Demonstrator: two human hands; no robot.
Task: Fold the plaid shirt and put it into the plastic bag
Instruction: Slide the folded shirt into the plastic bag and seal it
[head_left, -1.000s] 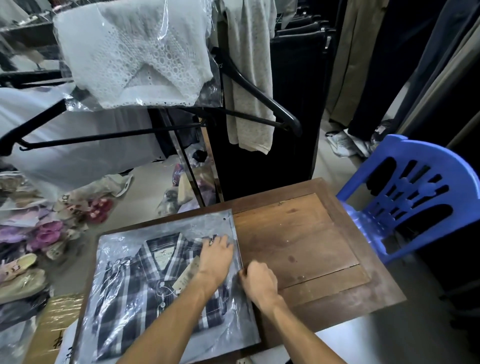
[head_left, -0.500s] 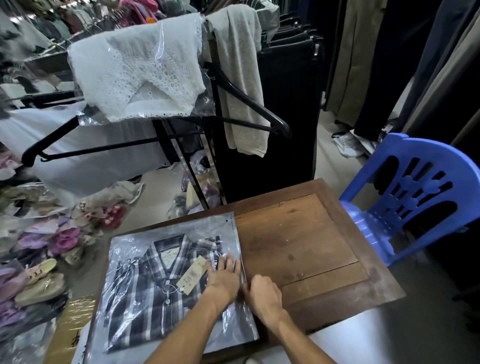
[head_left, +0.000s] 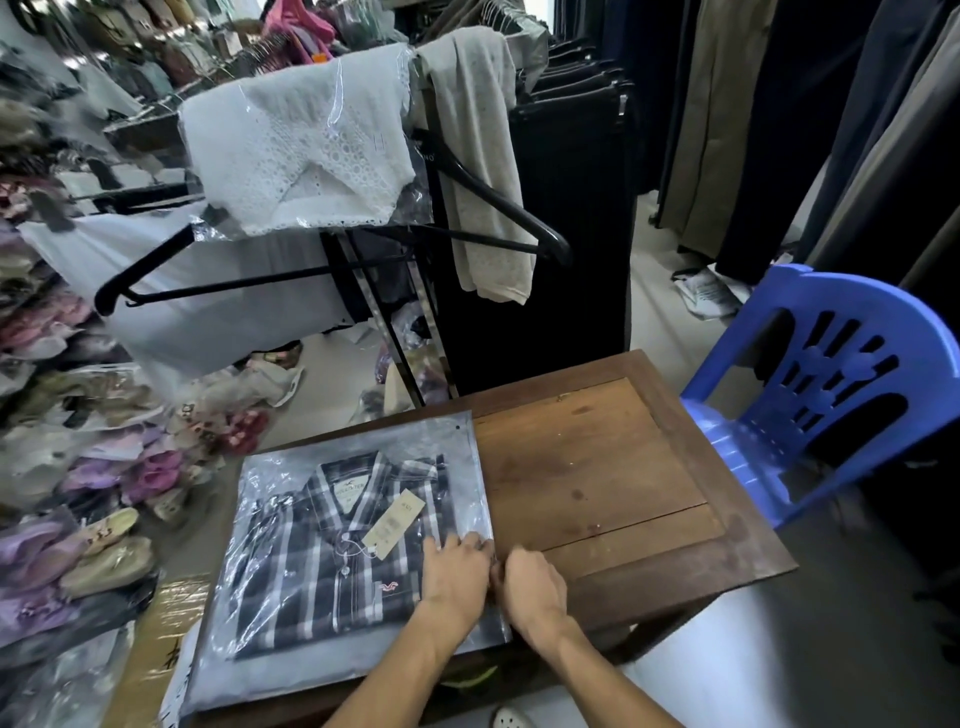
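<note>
The folded plaid shirt (head_left: 322, 561), dark with white checks and a paper tag, lies inside the clear plastic bag (head_left: 358, 441) on the left half of the wooden table (head_left: 597, 467). My left hand (head_left: 452, 577) rests flat on the bag over the shirt's right side, fingers spread. Right beside it, my right hand (head_left: 530, 582) is curled at the bag's right edge, fingers pinching the plastic seam there.
A blue plastic chair (head_left: 831, 384) stands at the table's right. Behind the table is a rack with a bagged white lace garment (head_left: 301, 140), a beige cloth and black hangers. Shoes and packed goods (head_left: 104, 493) pile up on the left floor.
Both hands slid down the bag's right edge toward me. The camera tilted up a little, showing more of the rack.
</note>
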